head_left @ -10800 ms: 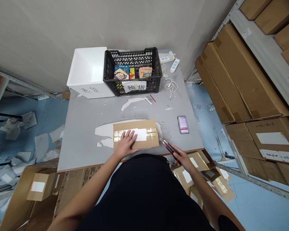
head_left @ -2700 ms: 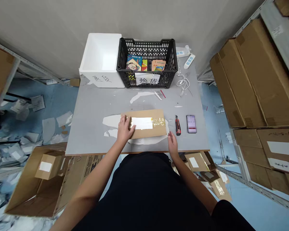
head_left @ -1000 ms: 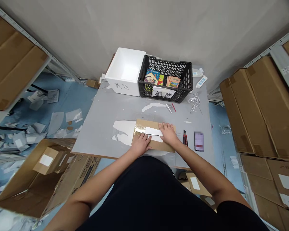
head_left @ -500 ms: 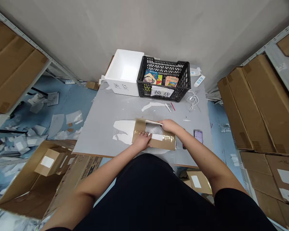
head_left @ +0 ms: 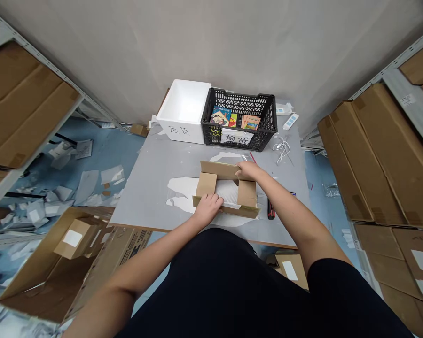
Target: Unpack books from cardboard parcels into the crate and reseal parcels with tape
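A small cardboard box (head_left: 245,191) lies on the grey table with its long flaps folded outward. Whitish plastic-like wrapping (head_left: 227,191) shows inside, and the two short flaps lie partly over it. My left hand (head_left: 207,209) has its fingers hooked over the near flap. With thumb and fingers, my right hand (head_left: 247,170) pinches the far flap near its right end. White torn paper (head_left: 179,187) spreads on the table beneath and left of the box. A red and black cutter-like tool (head_left: 271,210) rests just right of it.
At the back stand a white foam box (head_left: 183,129) and a black plastic crate (head_left: 239,126) holding several booklets. A white cable (head_left: 282,148) and a power strip (head_left: 291,121) lie back right. Large cartons flank both sides; an open carton (head_left: 24,291) sits lower left.
The box's long flaps have been opened outward, the far one lifted back by my right hand. The inside now shows. More of the red and black tool has come into view.
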`<state>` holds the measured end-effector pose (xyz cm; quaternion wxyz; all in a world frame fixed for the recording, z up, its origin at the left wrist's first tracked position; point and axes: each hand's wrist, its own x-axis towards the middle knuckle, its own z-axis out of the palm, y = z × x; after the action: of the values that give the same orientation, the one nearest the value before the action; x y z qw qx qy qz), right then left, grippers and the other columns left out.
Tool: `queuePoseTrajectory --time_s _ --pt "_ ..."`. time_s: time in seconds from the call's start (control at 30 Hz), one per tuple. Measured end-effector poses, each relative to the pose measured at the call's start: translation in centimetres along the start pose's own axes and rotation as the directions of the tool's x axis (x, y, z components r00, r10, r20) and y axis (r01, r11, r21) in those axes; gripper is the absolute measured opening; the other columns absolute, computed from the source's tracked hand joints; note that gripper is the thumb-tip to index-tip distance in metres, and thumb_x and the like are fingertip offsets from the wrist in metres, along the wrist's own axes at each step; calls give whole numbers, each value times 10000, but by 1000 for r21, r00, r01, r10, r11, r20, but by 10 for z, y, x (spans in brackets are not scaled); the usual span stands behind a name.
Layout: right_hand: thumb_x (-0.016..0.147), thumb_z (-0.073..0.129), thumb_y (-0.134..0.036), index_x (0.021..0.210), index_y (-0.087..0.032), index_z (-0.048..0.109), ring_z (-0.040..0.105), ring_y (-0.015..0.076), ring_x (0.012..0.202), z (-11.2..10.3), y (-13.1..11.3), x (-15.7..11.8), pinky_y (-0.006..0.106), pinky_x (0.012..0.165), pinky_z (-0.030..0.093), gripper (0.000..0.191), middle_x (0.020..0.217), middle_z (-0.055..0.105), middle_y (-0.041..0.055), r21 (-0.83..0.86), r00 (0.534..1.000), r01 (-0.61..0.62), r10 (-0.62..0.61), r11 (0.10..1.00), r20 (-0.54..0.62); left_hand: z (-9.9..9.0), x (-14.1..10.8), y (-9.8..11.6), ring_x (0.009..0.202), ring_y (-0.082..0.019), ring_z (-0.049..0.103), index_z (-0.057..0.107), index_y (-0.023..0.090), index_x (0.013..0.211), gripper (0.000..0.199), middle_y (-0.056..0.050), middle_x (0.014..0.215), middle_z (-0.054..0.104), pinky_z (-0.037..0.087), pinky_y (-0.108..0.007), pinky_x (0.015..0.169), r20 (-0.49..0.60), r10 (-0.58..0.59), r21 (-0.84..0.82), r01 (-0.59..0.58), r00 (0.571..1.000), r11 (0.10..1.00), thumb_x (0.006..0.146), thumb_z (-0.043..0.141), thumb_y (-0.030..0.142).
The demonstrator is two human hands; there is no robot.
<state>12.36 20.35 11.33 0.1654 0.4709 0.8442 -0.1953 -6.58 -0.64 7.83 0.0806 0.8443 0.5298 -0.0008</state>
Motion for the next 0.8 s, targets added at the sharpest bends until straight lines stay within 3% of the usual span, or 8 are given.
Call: queuePoseTrajectory --time_s 0.07,0.2,0.33,0.4,0.47,0.57,0.63,0.8 --pt "785 701 -375 1096 -235 720 648 242 892 0 8 8 277 722 426 342 1064 730 73 8 1000 -6 6 1000 -1 -2 -8 3 923 -268 573 571 200 995 104 -103 944 610 404 -403 801 -3 45 29 -45 999 999 927 530 267" --pt "782 721 -435 1188 -224 666 620 257 961 1 21 16 301 814 416 461 1108 703 83 11 997 14 -13 1000 -74 0 -32 10 868 -242 621 608 201 1004 220 -95 883 649 463 -387 775 18 86 -31 -86 996 996 926 423 111" --pt "856 657 -433 1423 -179 462 481 316 1197 21 25 10 394 1002 320 651 1312 567 166 -17 937 2 -8 1000 -350 10 -57 14 1117 -239 619 590 223 1243 380 -125 1178 670 490 -408 944 -47 114 -210 -122 992 970 926 413 111" --pt "904 596 -390 1416 -169 470 467 313 1205 37 22 6 410 1023 300 572 1302 557 171 8 894 -38 37 999 -447 16 -66 15 1239 -228 563 561 237 1319 445 -119 1307 624 450 -428 1040 -53 110 -308 -121 993 944 924 407 105" --pt "952 508 -339 1326 -175 569 498 293 1167 53 19 5 401 1008 324 412 1238 593 152 65 906 -57 79 996 -417 21 -71 15 1315 -232 505 572 247 1325 430 -111 1363 591 404 -455 1095 10 91 -403 -79 996 912 924 452 148" --pt "982 409 -272 1200 -194 665 556 253 1097 65 15 5 359 971 378 345 1156 641 119 130 943 -46 86 990 -322 23 -72 14 1399 -262 400 604 249 1302 400 -111 1450 506 339 -485 1137 145 68 -517 17 987 856 906 563 290" --pt "979 383 -242 1265 -185 628 554 247 1121 65 13 1 350 982 390 382 1201 634 118 148 940 -49 96 988 -328 21 -68 12 1421 -259 363 599 235 1314 415 -114 1486 459 320 -463 1150 180 46 -568 65 983 821 916 553 342" --pt "885 371 -105 1452 -154 442 379 259 1347 58 -1 -43 432 1128 289 573 1395 521 119 168 803 132 -6 977 -596 9 -34 0 1372 -208 439 579 216 1334 419 -95 1453 510 375 -361 1112 140 -33 -603 112 990 790 965 424 341"
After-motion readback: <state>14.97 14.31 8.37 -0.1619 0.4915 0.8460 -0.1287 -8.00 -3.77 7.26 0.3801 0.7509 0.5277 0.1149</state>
